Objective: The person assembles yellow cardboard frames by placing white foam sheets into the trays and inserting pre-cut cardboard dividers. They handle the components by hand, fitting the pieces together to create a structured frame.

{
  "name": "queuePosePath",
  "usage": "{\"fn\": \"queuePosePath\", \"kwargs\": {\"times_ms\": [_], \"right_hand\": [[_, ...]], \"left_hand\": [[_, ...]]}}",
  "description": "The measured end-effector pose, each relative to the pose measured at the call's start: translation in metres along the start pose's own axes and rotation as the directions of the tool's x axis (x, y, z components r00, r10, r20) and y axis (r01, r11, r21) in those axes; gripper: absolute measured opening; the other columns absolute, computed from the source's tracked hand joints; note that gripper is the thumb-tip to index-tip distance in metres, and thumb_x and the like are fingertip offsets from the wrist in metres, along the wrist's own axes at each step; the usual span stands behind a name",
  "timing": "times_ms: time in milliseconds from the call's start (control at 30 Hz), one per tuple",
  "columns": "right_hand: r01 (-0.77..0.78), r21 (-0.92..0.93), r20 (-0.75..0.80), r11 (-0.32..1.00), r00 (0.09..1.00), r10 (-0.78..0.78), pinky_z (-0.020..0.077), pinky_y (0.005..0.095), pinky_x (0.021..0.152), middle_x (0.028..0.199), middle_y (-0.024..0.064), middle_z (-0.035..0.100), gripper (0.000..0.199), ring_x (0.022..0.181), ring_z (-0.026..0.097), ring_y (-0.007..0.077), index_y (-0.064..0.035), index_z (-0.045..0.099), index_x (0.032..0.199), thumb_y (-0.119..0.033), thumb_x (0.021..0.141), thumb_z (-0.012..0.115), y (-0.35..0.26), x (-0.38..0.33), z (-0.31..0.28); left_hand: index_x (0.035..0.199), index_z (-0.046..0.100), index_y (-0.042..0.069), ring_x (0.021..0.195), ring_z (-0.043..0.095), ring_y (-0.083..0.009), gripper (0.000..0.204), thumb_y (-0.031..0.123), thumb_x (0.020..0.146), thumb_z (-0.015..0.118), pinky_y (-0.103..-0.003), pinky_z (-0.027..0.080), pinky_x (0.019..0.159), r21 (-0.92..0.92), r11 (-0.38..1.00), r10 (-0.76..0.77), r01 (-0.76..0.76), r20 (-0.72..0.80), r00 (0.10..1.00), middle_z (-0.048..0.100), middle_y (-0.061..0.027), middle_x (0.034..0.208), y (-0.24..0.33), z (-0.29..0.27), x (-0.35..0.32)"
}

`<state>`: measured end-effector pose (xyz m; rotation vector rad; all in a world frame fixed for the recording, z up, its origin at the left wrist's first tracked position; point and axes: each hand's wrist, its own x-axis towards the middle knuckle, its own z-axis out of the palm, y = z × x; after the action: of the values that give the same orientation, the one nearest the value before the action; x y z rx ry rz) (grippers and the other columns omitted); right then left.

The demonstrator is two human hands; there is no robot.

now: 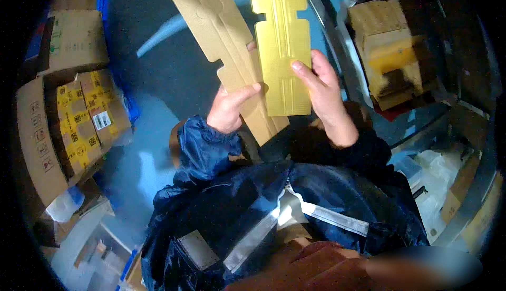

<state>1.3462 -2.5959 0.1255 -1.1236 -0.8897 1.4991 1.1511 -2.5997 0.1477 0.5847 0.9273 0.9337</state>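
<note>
Both cards run toward 12 o'clock: left hand (227, 109) fingers clamp the brown card (221, 33), right hand (327, 99) fingers clamp the gold card (282, 38).

Cardboard, foil-faced card and shiny cloth

The left hand (227, 111) grips a matt brown cardboard blank (221, 33), plain paperboard with pressed crease lines. The right hand (326, 92) holds a gold die-cut card (282, 38) with a smooth, faintly metallic sheen. The dark blue jacket (226, 206) is glossy, crinkled synthetic cloth with 2 reflective grey strips. Stacked cartons (58, 106) at left are dull corrugated cardboard.
</note>
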Motion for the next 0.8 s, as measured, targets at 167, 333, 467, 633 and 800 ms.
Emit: {"fn": "queuePosePath", "kwargs": {"times_ms": [167, 333, 467, 633, 800], "right_hand": [[-0.148, 0.048, -0.109, 0.988, 0.982, 0.152, 0.0479, 0.0257, 0.085, 0.109, 0.0049, 0.064, 0.018, 0.094, 0.059, 0.0091, -0.0008, 0.055, 0.117, -0.008, 0.101, 0.053, -0.010, -0.035, 0.004], [-0.420, 0.004, -0.012, 0.908, 0.908, 0.420, 0.0458, 0.0295, 0.094, 0.115, 0.0061, 0.062, 0.024, 0.104, 0.057, 0.0112, -0.0005, 0.052, 0.123, -0.006, 0.100, 0.053, 0.005, -0.048, 0.010], [-0.401, 0.264, 0.125, 0.877, 0.916, 0.381, 0.0450, 0.0326, 0.098, 0.125, 0.0062, 0.059, 0.037, 0.111, 0.056, 0.0137, -0.0028, 0.047, 0.133, 0.000, 0.096, 0.054, 0.080, -0.073, 0.023], [-0.392, -0.120, 0.048, 0.912, 0.915, 0.399, 0.0448, 0.0348, 0.101, 0.127, 0.0105, 0.061, 0.041, 0.119, 0.055, 0.0193, -0.0024, 0.050, 0.137, -0.010, 0.097, 0.059, 0.043, -0.115, 0.073], [-0.422, -0.434, -0.059, 0.796, 0.895, 0.442, 0.0483, 0.0400, 0.080, 0.100, 0.0213, 0.059, 0.027, 0.093, 0.062, 0.0332, -0.0019, 0.052, 0.112, -0.025, 0.098, 0.057, -0.039, -0.129, 0.062]], "left_hand": [[0.151, 0.028, 0.007, 0.101, 0.061, -0.0271, 0.086, 0.068, 0.094, 0.044, -0.040, 0.051, 0.091, -0.386, 0.881, -0.236, 0.274, 0.143, 0.961, 0.059, -0.0181, 0.119, 0.009, -0.039, -0.041], [0.153, 0.027, 0.008, 0.103, 0.060, -0.0280, 0.108, 0.087, 0.080, 0.042, -0.040, 0.050, 0.092, -0.471, 0.814, -0.329, 0.339, 0.106, 0.938, 0.059, -0.0155, 0.118, -0.001, -0.045, -0.052], [0.154, 0.026, 0.007, 0.120, 0.052, -0.0230, 0.074, 0.046, 0.098, 0.055, -0.040, 0.043, 0.103, -0.199, 0.914, -0.381, 0.354, -0.119, 0.917, 0.056, -0.0096, 0.124, -0.020, -0.037, -0.066], [0.140, 0.039, 0.003, 0.117, 0.054, -0.0208, 0.063, 0.010, 0.087, 0.073, -0.037, 0.041, 0.105, 0.082, 0.942, -0.275, 0.325, -0.366, 0.889, 0.056, -0.0103, 0.128, -0.023, -0.008, -0.100], [0.134, 0.041, 0.002, 0.106, 0.057, -0.0181, 0.052, 0.015, 0.092, 0.069, -0.032, 0.047, 0.094, 0.264, 0.910, -0.198, 0.319, -0.398, 0.896, 0.057, -0.0094, 0.118, -0.014, 0.021, -0.103]]}}
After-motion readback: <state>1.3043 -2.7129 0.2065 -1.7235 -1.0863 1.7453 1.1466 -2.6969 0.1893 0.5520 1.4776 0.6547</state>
